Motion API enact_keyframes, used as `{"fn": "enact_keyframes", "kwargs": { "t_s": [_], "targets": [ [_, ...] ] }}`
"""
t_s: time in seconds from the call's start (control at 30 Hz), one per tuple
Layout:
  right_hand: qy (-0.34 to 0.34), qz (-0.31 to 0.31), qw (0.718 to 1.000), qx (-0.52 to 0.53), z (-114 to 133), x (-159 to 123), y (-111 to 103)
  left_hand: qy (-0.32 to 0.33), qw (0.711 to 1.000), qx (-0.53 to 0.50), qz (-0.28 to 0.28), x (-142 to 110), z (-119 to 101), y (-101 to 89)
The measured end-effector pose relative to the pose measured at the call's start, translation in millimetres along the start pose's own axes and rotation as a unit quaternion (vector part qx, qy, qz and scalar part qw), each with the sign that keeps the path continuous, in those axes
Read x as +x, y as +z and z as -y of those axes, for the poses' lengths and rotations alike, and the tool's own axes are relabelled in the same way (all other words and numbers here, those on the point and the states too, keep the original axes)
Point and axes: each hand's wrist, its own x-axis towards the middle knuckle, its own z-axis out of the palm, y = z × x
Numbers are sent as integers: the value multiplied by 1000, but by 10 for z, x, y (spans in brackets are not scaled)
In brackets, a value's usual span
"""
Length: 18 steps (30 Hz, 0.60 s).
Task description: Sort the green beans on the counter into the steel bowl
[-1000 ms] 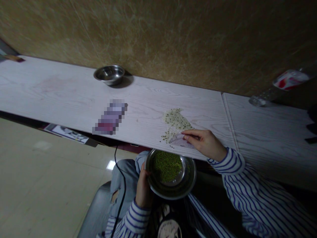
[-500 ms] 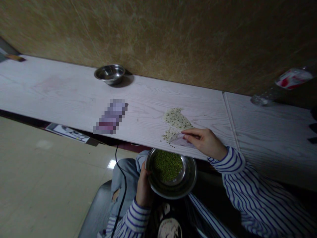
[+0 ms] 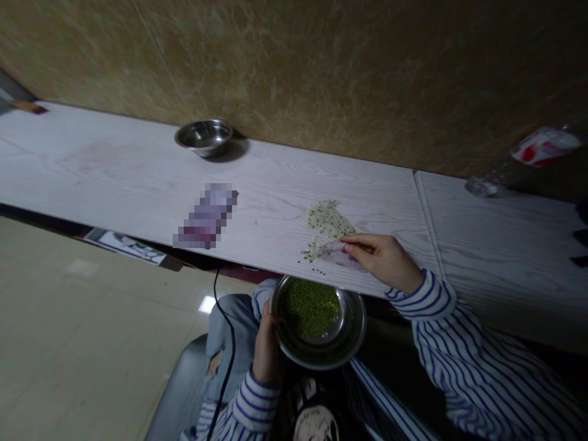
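Note:
My left hand (image 3: 267,343) grips the left rim of a metal bowl (image 3: 351,346), thumb over the edge. Green mung beans (image 3: 312,306) lie in this bowl, which sits over my lap below the table edge. On the table, my right hand (image 3: 386,260) is closed in a pinch at the lower right of a spread pile of white rice grains mixed with green beans (image 3: 328,220). Whatever is between its thumb and fingers is too small or hidden. Under the fingers shows a purplish patch; I cannot tell whether it is shadow or a thin sheet.
A second metal bowl (image 3: 204,139) stands by the wall. A pixelated flat object (image 3: 206,215) lies left of the pile. At the right, a clear plastic bottle (image 3: 519,159) with a red-and-white label is near the wall. A black cable (image 3: 229,343) hangs past my leg.
My right hand has shifted slightly up and to the right beside the pile, still pinched. My left hand and the bowl stay almost where they were.

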Motion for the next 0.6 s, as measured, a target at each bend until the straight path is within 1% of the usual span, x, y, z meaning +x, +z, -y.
{"fn": "enact_keyframes", "kwargs": {
  "t_s": [0.17,0.3,0.6],
  "targets": [
    [-1,9,1000,-9,20,5,38,6,1000,15,2,-6,-3,-8],
    [-20,11,1000,-13,27,10,71,12,1000,20,9,-1,-3,-38],
    [-26,18,999,-2,76,-6,48,14,1000,7,18,2,34,-60]
  ]
}}
